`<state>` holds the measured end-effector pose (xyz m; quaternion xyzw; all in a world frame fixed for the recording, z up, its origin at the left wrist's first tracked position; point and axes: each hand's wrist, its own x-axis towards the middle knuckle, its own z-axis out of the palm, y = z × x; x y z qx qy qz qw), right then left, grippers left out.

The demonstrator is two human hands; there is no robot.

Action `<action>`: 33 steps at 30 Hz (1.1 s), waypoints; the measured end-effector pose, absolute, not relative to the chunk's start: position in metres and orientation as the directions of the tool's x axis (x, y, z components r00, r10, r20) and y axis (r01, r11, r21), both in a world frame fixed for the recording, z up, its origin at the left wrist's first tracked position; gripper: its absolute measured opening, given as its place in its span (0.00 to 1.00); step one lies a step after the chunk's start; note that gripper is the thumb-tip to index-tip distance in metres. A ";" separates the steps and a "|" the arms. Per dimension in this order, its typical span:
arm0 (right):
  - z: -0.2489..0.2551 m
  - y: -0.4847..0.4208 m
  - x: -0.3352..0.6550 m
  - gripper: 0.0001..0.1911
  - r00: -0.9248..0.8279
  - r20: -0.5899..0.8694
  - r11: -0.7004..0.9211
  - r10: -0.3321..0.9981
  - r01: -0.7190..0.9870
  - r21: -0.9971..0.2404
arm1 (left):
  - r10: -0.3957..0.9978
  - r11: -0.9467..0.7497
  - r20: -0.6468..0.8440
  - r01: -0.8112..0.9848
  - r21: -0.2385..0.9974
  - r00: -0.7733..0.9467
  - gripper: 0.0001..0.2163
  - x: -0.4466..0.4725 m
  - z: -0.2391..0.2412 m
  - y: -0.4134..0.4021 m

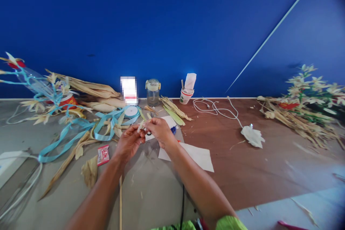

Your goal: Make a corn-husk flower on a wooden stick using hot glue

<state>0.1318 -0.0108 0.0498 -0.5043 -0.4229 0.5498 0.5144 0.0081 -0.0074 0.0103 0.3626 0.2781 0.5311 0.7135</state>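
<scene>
My left hand point(128, 144) and my right hand point(160, 132) meet over the middle of the table. Between their pinched fingertips is a small pale strip of corn husk point(140, 126), partly hidden by the fingers. Just behind the hands lie a roll of light blue ribbon point(131, 111) and a bunch of dry husk with a green leaf point(176, 111). Sheets of white paper point(198, 156) are spread beneath and beside my right hand. A small blue object point(173, 129) rests by my right wrist. Left of my left hand is a red and white packet point(103, 155).
Blue-wrapped stems with husk flowers point(55, 95) and loose husks point(86, 88) occupy the left. A lidded glass jar point(153, 93) and a paper cup point(185, 96) stand by the wall. A white cable point(215, 107) and crumpled tissue point(252, 136) lie right of centre; dry husks point(296, 122) lie far right.
</scene>
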 end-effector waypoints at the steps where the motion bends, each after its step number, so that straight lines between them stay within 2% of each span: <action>1: 0.050 -0.011 0.132 0.13 0.041 -0.123 -0.116 0.992 -0.144 -0.983 | 0.960 0.171 -0.011 -0.554 0.815 0.280 0.09 0.008 0.010 -0.007; 12: 0.052 -0.010 0.134 0.11 0.054 -0.135 -0.127 0.989 -0.124 -0.984 | 0.953 0.188 -0.017 -0.548 0.815 0.301 0.11 0.008 0.015 -0.009; 21: 0.059 -0.011 0.135 0.12 -0.007 -0.204 -0.199 0.979 -0.248 -0.948 | 0.954 0.190 -0.015 -0.563 0.804 0.299 0.12 0.008 0.014 -0.009; 28: 0.059 -0.011 0.139 0.09 -0.039 -0.198 -0.200 0.979 -0.310 -0.929 | 0.970 0.131 0.014 -0.573 0.809 0.242 0.08 0.006 0.013 -0.006; 31: 0.058 -0.008 0.144 0.09 0.043 -0.186 -0.172 0.982 -0.233 -0.957 | 0.985 0.085 0.025 -0.604 0.793 0.171 0.08 0.004 0.012 -0.003; 33: 0.057 -0.007 0.151 0.10 0.093 -0.124 -0.118 0.988 -0.068 -0.991 | 0.993 0.050 0.030 -0.622 0.782 0.118 0.08 0.002 0.010 0.000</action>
